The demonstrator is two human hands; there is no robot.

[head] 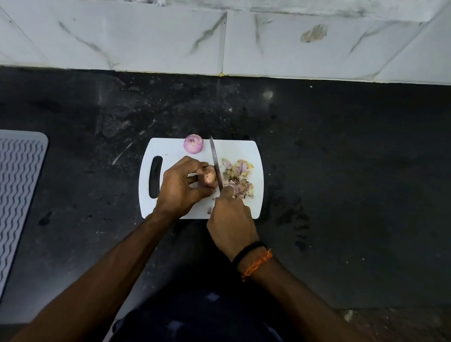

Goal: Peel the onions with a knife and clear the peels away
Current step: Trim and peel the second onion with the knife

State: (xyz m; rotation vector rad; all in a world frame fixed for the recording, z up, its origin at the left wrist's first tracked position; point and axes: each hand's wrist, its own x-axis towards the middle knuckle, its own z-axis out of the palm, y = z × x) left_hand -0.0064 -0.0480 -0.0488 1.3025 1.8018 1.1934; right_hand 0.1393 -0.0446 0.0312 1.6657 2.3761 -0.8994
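Head view: on a white cutting board (252, 151) lying on the dark bench (359, 172), the left hand (179, 185) grips an unpeeled onion (208, 178) mid-board; the right hand (231, 225) is closed round a knife (215, 162), blade touching that onion. A peeled onion (193, 144) sits at the board's far edge; peels (239, 176) are heaped near its right edge

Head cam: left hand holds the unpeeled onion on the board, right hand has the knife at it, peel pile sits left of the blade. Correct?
Not quite. In the head view the peel pile lies right of the knife blade, not left. The rest holds: the left hand holds the unpeeled onion on the cutting board, and the right hand has the knife at it.
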